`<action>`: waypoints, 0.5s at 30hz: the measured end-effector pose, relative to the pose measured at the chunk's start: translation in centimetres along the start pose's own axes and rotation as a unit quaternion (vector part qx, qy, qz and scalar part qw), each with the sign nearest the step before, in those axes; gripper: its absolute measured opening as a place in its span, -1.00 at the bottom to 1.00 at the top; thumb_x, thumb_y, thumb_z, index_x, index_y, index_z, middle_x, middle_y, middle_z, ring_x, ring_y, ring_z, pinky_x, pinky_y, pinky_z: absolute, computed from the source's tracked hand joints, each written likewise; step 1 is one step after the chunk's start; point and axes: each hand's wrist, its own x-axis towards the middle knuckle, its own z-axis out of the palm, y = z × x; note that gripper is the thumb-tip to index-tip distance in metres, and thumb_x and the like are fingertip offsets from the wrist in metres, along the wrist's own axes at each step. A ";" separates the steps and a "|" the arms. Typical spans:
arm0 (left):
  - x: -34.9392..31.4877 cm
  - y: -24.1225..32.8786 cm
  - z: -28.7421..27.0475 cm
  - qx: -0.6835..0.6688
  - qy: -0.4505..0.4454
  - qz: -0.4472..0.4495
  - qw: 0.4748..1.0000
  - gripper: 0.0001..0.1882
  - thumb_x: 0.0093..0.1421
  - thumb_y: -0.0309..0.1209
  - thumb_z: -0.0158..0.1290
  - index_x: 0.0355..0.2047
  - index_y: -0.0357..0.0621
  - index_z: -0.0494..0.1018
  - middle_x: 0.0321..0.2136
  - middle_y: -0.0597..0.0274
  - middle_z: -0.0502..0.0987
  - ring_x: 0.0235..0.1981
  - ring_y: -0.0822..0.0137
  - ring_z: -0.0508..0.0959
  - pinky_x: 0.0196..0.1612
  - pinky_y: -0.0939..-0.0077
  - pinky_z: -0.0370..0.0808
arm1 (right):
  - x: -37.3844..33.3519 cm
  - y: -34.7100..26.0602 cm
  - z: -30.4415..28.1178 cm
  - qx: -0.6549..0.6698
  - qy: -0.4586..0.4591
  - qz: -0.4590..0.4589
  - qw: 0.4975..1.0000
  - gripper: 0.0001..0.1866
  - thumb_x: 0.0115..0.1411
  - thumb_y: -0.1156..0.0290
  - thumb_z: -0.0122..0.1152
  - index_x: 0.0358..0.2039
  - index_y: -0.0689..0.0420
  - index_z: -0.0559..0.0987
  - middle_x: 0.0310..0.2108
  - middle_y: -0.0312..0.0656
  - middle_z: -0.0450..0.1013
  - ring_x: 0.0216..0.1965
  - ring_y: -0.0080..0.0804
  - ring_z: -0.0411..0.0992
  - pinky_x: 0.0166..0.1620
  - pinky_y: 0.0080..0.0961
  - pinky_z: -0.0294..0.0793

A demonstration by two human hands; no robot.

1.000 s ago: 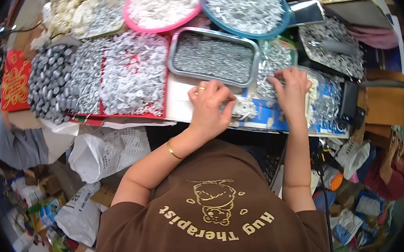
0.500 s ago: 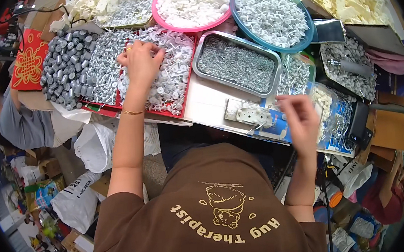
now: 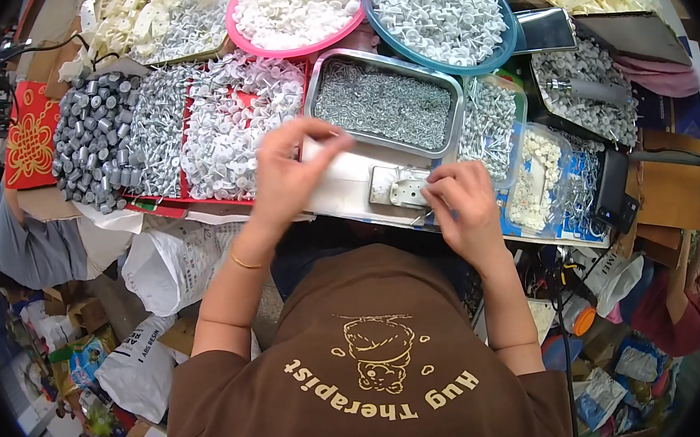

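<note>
My left hand [image 3: 294, 172] hovers over the front edge of the white worktop, just right of a red tray [image 3: 187, 149] of white round-headed pins [image 3: 226, 138]. Its thumb and fingers are pressed together, slightly smeared by motion; whatever they pinch is too small to make out. My right hand [image 3: 464, 207] is closed at the right end of a cream plastic piece with small holes [image 3: 411, 191], its fingertips touching or nearly touching it. That piece lies on a small metal block [image 3: 381, 186] on the worktop. Anything within the right fingertips is hidden.
Behind the block stands a steel tray [image 3: 382, 103] of tiny metal parts. Farther back are a pink basin [image 3: 294, 11] and a teal basin [image 3: 440, 15], both full. Grey cylinders [image 3: 97, 136] lie at left. Clear tubs [image 3: 534, 181] and a black box [image 3: 617, 195] stand at right.
My left hand has left the red tray and moved right and nearer, toward the metal block. My right hand has come left and down to the cream piece. The whole view has shifted slightly.
</note>
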 end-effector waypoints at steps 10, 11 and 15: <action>-3.1 -2.2 7.6 0.118 -0.086 0.159 0.976 -0.94 0.11 -0.34 0.28 -0.38 0.05 0.66 -0.25 0.45 0.68 -0.17 0.39 0.56 0.10 0.17 0.11 | 6.8 0.3 -5.0 0.059 0.121 0.120 0.984 -0.85 0.14 0.48 0.37 -0.29 0.21 0.63 -0.39 -0.25 0.52 -0.32 -0.43 0.45 -0.23 -0.52 0.43; -3.1 -2.0 7.4 0.126 -0.091 0.154 0.976 -0.93 0.10 -0.35 0.29 -0.37 0.04 0.67 -0.22 0.44 0.68 -0.15 0.39 0.56 0.10 0.18 0.11 | 8.4 1.6 -4.9 0.022 0.126 0.097 0.987 -0.87 0.16 0.45 0.36 -0.30 0.20 0.63 -0.41 -0.24 0.52 -0.34 -0.43 0.44 -0.24 -0.50 0.42; -3.0 -1.6 7.4 0.140 -0.075 0.181 0.971 -0.91 0.08 -0.36 0.31 -0.37 0.03 0.67 -0.20 0.45 0.69 -0.15 0.40 0.56 0.10 0.19 0.10 | 14.6 8.4 -3.6 -0.194 0.179 0.063 0.963 -0.84 0.14 0.31 0.38 -0.36 0.12 0.67 -0.39 -0.20 0.52 -0.29 -0.26 0.43 -0.18 -0.32 0.41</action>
